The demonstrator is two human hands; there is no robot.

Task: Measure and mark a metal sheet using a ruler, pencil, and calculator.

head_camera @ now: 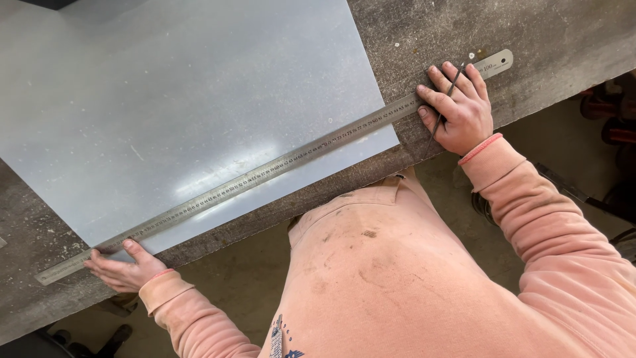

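Pink sweatshirt (371, 265), smudged with dirt on the front, fills the near part of the head view, its sleeves reaching out to both ends of a long steel ruler (265, 174). That ruler lies diagonally across the near edge of a pale grey metal sheet (185, 99), which rests flat on a rough, dark workbench (530, 40). At the ruler's lower end, just past the sheet's near corner, the left hand (122, 268) presses on it with fingers held together and flat, the thumb resting on the ruler's edge. At the ruler's upper end, beyond the sheet's far corner and over bare bench, the right hand (459, 109) lies with fingers spread, fingertips pushing down on the ruler. A thin dark scriber (445, 106) is tucked between that hand's fingers, slanting across its back toward the bench edge. Concrete floor (252, 278) shows below the bench.
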